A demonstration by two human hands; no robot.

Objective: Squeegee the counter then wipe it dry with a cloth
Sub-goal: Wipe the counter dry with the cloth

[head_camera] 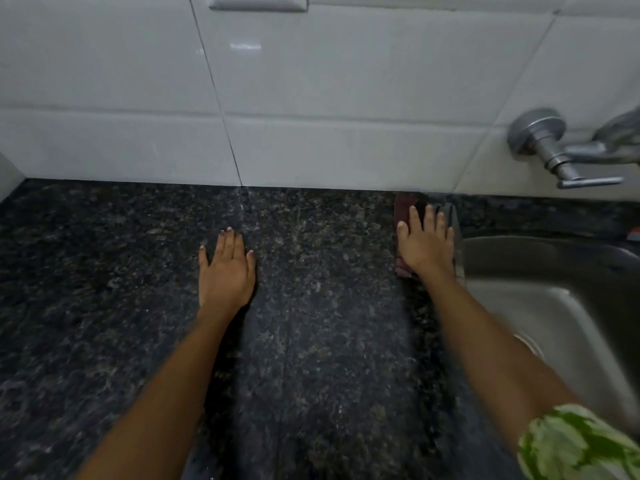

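Both of my hands lie flat on the dark speckled granite table (311,306), arms stretched forward toward the white tiled wall (311,98). My left hand (225,268) rests palm down with fingers straight and together, released and holding nothing, on bare stone.

My right hand (427,245), fingers spread, presses down on a dark reddish cloth (403,207). The cloth shows beyond my fingertips and along the thumb side, with a small edge peeking out by my wrist; its long axis runs away from me toward the wall, in line with my forearm, and its far end lies just short of the wall's base. The hand is laid open on it rather than clenched around it. A darker grey strip shows beyond my little finger, and I cannot tell whether it is part of the cloth.

Just to the outside of my right hand the steel sink (554,306) begins, its rim touching the cloth's edge or nearly so. Beyond and to the outside of that hand, a metal tap (554,150) juts from the wall over the sink. A green-and-white patterned sleeve (571,441) covers my right upper arm.
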